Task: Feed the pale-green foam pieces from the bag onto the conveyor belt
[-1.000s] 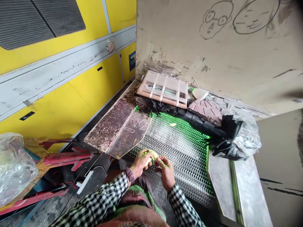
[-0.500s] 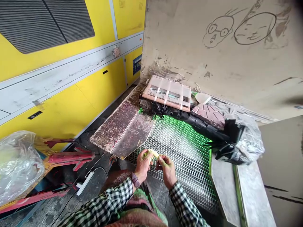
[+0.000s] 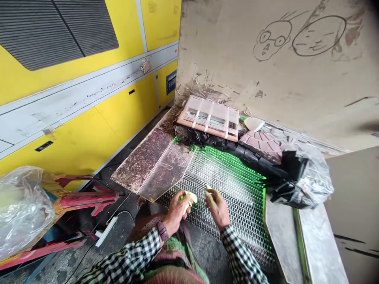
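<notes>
My left hand (image 3: 177, 212) is shut around a pale yellow-green piece of peeled fruit (image 3: 189, 199), though I cannot tell which fruit. My right hand (image 3: 217, 208) is a little to the right, apart from it, with finger and thumb pinching a small pale scrap (image 3: 208, 187). Both hands are over a honeycomb metal bed (image 3: 233, 189) lit green at its far edge. Checked sleeves cover both forearms, and a wristband (image 3: 162, 232) sits on my left wrist.
Scratched, stained acrylic sheets (image 3: 154, 165) lie left of the bed. Black plastic (image 3: 237, 153), a strapped frame (image 3: 209, 117) and a pink patterned piece (image 3: 262, 146) lie beyond it, under a raised beige lid (image 3: 237, 59). A yellow machine panel (image 3: 74, 134) stands left.
My right hand has moved away to the right from the fruit, taking a small pale scrap with it. My left hand has shifted slightly down. The view has barely moved.
</notes>
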`<state>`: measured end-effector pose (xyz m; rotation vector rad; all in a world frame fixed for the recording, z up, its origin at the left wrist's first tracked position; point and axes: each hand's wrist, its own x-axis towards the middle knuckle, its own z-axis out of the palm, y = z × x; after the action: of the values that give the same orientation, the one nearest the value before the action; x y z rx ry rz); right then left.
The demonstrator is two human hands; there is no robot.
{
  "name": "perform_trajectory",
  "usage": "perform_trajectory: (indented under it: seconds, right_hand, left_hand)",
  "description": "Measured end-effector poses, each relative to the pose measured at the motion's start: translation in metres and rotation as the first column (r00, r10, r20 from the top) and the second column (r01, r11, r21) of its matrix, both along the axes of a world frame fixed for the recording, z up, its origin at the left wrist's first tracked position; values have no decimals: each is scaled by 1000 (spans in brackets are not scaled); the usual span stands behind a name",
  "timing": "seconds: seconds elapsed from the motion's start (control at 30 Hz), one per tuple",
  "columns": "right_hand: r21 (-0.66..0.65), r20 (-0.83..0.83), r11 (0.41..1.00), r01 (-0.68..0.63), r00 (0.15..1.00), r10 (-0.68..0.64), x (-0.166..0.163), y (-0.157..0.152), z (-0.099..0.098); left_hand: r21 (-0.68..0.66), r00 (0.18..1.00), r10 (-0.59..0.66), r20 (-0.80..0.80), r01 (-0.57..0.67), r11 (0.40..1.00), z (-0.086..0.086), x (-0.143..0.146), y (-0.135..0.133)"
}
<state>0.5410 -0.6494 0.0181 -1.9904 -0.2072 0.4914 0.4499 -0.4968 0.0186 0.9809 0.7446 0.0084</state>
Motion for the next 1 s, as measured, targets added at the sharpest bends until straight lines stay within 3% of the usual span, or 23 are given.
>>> perform_trajectory:
  seconds: [0.07,0.17,0.23,0.33,0.47,0.53,0.63,0.7,0.77,0.87,0.93,1.0]
  right_hand:
    - [150,-101,982,-118,986,134,-12,8,7]
    - [185,-141,981,-57,987,84,-19,10,-2]
    - [107,-113,994,17,994,-5,-12,3,-16]
    - [-114,133,992,56,990,-41,6,-11,-35]
    - [-266,371,955,133,928,-26,12,-15,-29]
    - [-229,331,973,38,943,41,1,-7,-16]
    - [6,96,985,-173,980,172,-26,9,-1]
    - [150,-41,980,-130,990,137,-41,16,-1]
    - [194,-122,981,9,992,15,-46,15,-8]
    - [33,-16,995,96,995,-95,-36,1,-20]
    - [-178,177,981,75,983,-43,-21,-12,-25]
    - [-352,300,934,60,952,52,-8,-23,-25]
  left_hand:
    - [21,998,-65,-18,65,998,-3,-1,-8]
    - [63,990,-139,-21,140,988,-8,-1,-9]
    - [77,989,-149,-22,150,986,-12,-1,-6]
    - [70,992,-118,-41,121,990,-18,-3,-2]
    - [39,992,-108,-59,110,993,-20,-5,-1]
    - [48,994,-89,-62,92,995,-19,-5,-2]
    - [67,992,-79,-93,86,994,-16,-3,-7]
    - [58,988,-111,-107,118,991,-13,-1,-11]
    - [37,988,-124,-92,128,991,-10,1,-12]
    - [-98,994,-68,-81,60,993,-9,2,-9]
    - [-296,994,-40,-101,8,955,-11,1,-3]
    - [-479,995,-23,-92,-25,877,-13,0,3]
